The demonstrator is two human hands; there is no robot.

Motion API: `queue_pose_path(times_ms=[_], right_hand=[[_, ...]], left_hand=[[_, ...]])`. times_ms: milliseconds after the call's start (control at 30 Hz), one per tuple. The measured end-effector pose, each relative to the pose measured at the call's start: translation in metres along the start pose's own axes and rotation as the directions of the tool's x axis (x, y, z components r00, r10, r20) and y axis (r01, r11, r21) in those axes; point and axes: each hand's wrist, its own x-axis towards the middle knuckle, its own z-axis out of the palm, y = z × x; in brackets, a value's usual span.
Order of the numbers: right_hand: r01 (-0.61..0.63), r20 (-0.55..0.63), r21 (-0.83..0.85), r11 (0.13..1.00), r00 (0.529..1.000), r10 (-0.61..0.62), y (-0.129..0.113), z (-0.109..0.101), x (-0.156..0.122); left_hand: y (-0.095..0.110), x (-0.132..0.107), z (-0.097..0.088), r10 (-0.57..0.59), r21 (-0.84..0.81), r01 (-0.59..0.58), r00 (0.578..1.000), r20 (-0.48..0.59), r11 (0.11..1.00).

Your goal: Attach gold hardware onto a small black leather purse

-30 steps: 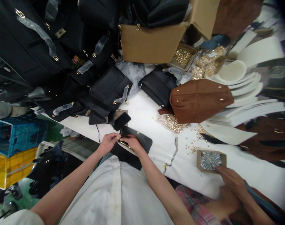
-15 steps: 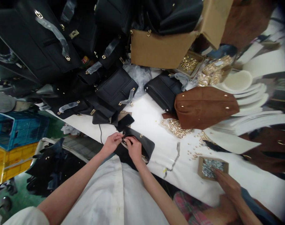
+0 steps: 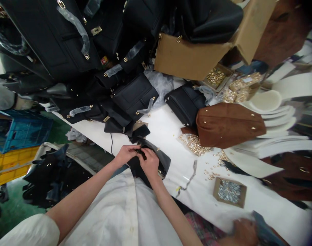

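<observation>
At the table's front edge a small black leather handbag (image 3: 164, 157) lies open in front of me, its mouth facing my body. My left hand (image 3: 126, 154) is closed, thumb and fingers pinching the left end of the bag's edge. Close beside it, my right hand (image 3: 150, 163) is also closed, its fingertips bent onto the same spot. The two hands' fingertips nearly meet there, and any small part between them is hidden. Just behind the hands sits a flat black rectangular piece (image 3: 142, 131).
Black handbags (image 3: 135, 95) crowd the table's back left. On the right are a brown bag (image 3: 230, 124), gold studs (image 3: 194, 143), and a small box of silver fasteners (image 3: 230, 192). A co-worker's blurred hand (image 3: 244, 232) is at lower right. Blue and yellow crates (image 3: 20, 133) stand left.
The co-worker's hand has drawn back from the box of silver fasteners toward the lower edge. My hands remain at the bag's left end with fingertips closer together. The view has shifted slightly.
</observation>
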Motion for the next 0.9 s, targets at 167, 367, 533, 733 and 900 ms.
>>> queue_pose_path(times_ms=[167, 367, 533, 733, 900], right_hand=[[-0.014, 0.093, 0.171, 0.985, 0.996, -0.002, 0.006, -0.007, 0.009], [-0.045, 0.097, 0.239, 0.97, 0.995, 0.022, 0.006, -0.01, 0.016], [-0.029, 0.073, 0.216, 0.976, 0.997, 0.013, 0.002, -0.009, 0.019], [-0.003, 0.028, 0.193, 0.981, 1.0, -0.002, 0.003, -0.005, 0.017], [0.213, 0.104, 0.056, 0.976, 0.971, -0.217, 0.011, -0.006, 0.018]], left_hand=[[0.0, 0.001, -0.005, -0.021, -0.013, 0.021, 1.0, 0.005, 1.0], [-0.005, 0.002, -0.004, -0.005, -0.045, 0.006, 1.0, 0.004, 0.999], [-0.01, 0.005, 0.0, 0.08, -0.025, -0.08, 0.997, -0.01, 0.996], [-0.013, 0.007, 0.008, 0.163, 0.105, -0.153, 0.983, -0.089, 0.983], [-0.003, 0.007, 0.009, 0.273, 0.271, -0.244, 0.959, -0.072, 0.931]])
